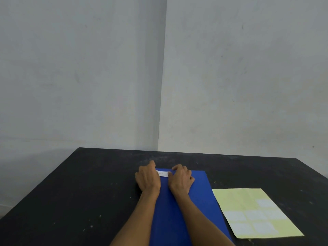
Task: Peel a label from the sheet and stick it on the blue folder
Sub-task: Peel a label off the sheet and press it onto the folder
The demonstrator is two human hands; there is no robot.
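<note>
left hand point(148, 178): palm down at the far left corner of the flat blue card folder point(188, 201), fingers curled loosely, fingertips on or at the left end of the small white rectangular paper label point(163, 174); whether it pinches or just presses, cannot tell.
right hand point(181, 178): palm down on the folder just beside the left hand, fingers bent, thumb tip touching the right end of the label; grip not clear, looks like pressing flat.
label: lies between the two hands, on the folder's far edge, long side across; faint writing on it, unreadable.
folder: under both hands and forearms, runs from the hands back toward the person, lies flat on the black matte bench point(71, 201).
label sheet: pale yellow-green rectangular backing sheet point(255, 212) to the right of the right hand, nearer the person than the hands, just beside the folder's right edge, flat on the bench. Several white square labels sit on its near half; the far half shows bare backing.
bench: dark top with light specks and scuffs; left of the left hand it is bare.
background: grey plaster wall corner point(161, 77) beyond the hands.
</note>
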